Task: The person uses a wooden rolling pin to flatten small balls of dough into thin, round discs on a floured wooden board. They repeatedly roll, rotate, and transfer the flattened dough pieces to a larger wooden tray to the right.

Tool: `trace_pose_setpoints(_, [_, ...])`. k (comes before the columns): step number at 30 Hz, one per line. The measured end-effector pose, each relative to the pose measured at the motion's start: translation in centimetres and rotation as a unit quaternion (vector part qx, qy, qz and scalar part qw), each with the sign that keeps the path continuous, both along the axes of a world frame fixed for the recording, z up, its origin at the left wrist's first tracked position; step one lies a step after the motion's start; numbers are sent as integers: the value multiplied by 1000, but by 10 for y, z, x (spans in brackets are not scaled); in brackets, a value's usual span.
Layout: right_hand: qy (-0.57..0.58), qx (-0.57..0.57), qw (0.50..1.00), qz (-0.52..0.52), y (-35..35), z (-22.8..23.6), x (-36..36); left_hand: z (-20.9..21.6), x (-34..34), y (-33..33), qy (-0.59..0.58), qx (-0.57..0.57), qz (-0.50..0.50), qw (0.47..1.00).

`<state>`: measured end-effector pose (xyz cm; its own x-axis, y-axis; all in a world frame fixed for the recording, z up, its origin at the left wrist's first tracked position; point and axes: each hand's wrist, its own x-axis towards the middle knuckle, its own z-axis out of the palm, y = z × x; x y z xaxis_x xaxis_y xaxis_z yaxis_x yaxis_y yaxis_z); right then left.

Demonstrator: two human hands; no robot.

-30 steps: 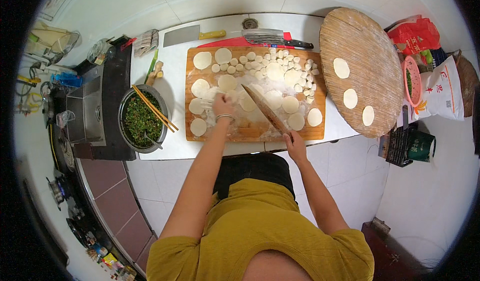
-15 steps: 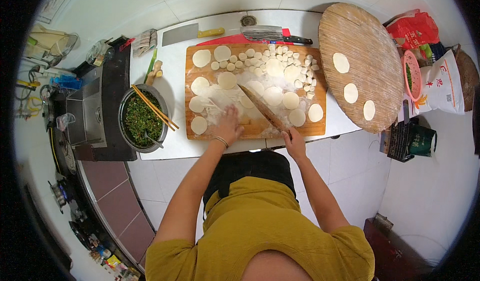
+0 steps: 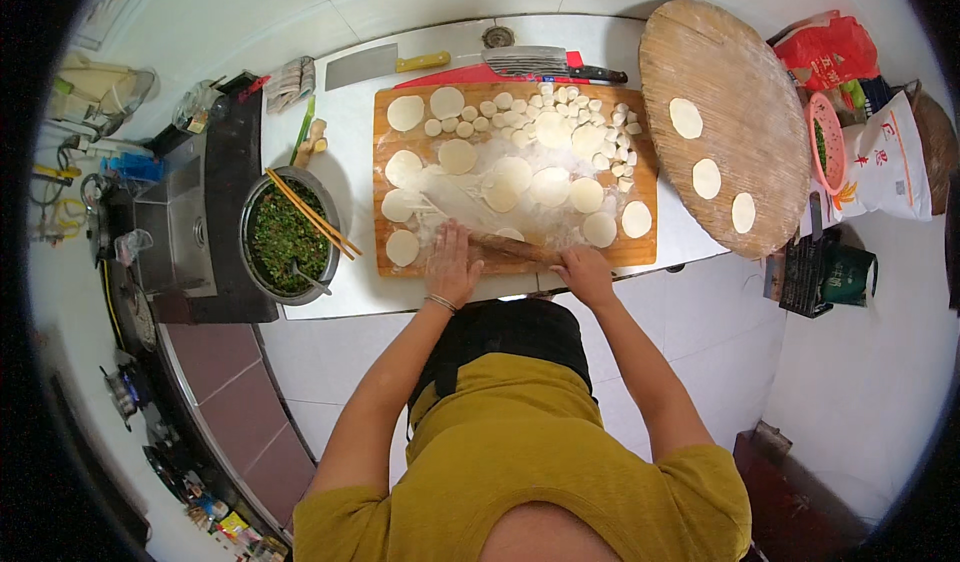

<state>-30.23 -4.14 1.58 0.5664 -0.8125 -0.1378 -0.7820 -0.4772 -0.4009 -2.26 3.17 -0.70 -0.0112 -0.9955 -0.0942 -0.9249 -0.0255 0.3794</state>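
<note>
A floured wooden rolling pin (image 3: 515,249) lies nearly level across the near edge of the cutting board (image 3: 385,134). My right hand (image 3: 586,274) is closed on its right end. My left hand (image 3: 455,268) lies flat at the pin's left end, fingers stretched out over the floury wood. Just behind the pin a dough wrapper (image 3: 509,234) shows in part; the pin covers the rest. More round wrappers (image 3: 550,188) are spread over the board, some overlapping. Small cut dough pieces (image 3: 625,152) cluster at the back right, with several flattened ones (image 3: 466,122) at the back.
Left of the board stands a pot of chopped green filling (image 3: 288,237), with chopsticks (image 3: 310,212) across its rim. A cleaver (image 3: 375,65) and a knife (image 3: 540,62) lie behind. A round wooden board (image 3: 725,82) with three wrappers overlaps the board's right side. Ginger (image 3: 314,140) lies near the pot.
The rolling pin has swung from a steep slant to nearly level and come nearer to me. My left hand has moved to its left end; the right hand keeps its end.
</note>
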Motion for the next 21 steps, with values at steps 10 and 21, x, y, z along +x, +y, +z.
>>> trace_pose_setpoints(10, [59,-64,995,-46,22,13,29,-1,23,-11,-12,11,-88,996])
trace_pose_setpoints(21, [71,-25,991,-108,18,-27,26,10,18,-33,-10,31,-63,997])
